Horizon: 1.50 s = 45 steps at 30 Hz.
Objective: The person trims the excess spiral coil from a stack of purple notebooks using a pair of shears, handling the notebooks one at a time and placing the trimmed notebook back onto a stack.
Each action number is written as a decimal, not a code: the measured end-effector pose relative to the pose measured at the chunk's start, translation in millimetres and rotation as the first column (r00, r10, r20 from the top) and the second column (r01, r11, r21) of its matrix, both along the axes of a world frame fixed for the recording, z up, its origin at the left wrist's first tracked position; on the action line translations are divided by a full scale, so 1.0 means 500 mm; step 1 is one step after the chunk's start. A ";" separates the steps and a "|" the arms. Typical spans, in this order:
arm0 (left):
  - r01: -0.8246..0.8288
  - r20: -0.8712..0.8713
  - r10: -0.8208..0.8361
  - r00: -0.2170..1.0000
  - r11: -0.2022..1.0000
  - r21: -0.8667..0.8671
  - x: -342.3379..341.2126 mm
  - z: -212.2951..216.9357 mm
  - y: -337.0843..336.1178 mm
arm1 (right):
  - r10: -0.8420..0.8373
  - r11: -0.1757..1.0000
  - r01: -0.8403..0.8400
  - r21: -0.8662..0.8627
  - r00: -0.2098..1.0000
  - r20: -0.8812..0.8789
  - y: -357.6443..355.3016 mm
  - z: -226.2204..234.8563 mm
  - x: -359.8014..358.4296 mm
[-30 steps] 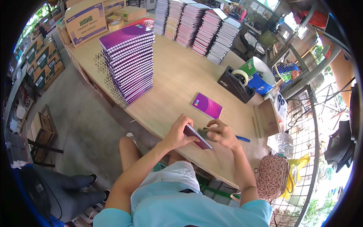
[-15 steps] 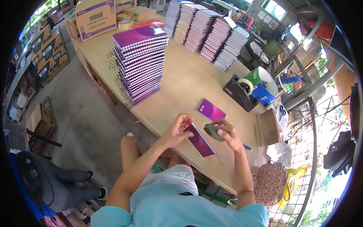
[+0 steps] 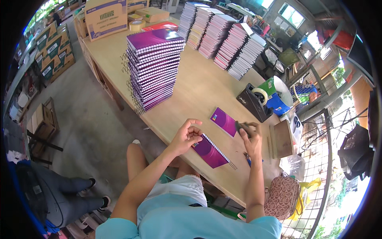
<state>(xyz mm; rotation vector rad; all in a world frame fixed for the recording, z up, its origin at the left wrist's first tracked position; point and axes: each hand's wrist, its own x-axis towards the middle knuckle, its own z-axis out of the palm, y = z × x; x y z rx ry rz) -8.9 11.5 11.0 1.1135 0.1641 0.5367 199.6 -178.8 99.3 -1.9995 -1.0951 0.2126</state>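
A narrow purple notebook (image 3: 210,152) with a spiral along its long edge lies near the table's front edge, its coil sticking out past the near end. Over its far end is my left hand (image 3: 186,137), index finger raised, thumb and other fingers curled together; whatever may be between them is too small to make out. My right hand (image 3: 252,139) grips a small dark grey-green block (image 3: 241,127), its kind unclear, above the table to the right. Just left of that block lies a second small purple notebook (image 3: 223,121), flat on the table.
A tall stack of purple spiral notebooks (image 3: 155,71) stands at left, with several paper stacks (image 3: 217,36) behind. On the right are a tape dispenser (image 3: 254,102), a green-blue can (image 3: 277,95), a brown board-like block (image 3: 281,141) and a blue pen (image 3: 248,160). Another person's legs (image 3: 67,195) show lower left.
My right hand has moved right with the block, away from the spiral notebook. My left hand stays by the notebook's far end, its index finger now lifted. The view has shifted slightly.
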 end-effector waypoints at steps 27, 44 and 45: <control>-0.186 0.023 0.186 0.982 0.950 0.253 -0.024 0.109 -0.060 | 0.213 0.976 -0.198 0.095 0.958 -0.191 0.068 0.031 -0.149; -0.207 -0.042 0.218 0.975 0.962 0.179 -0.066 0.112 -0.019 | 0.267 0.922 -0.335 -0.197 0.177 0.947 0.131 0.160 -0.141; -0.216 -0.034 0.226 0.973 0.957 0.194 -0.066 0.111 -0.017 | 0.268 0.921 -0.335 -0.198 0.179 0.947 0.131 0.159 -0.141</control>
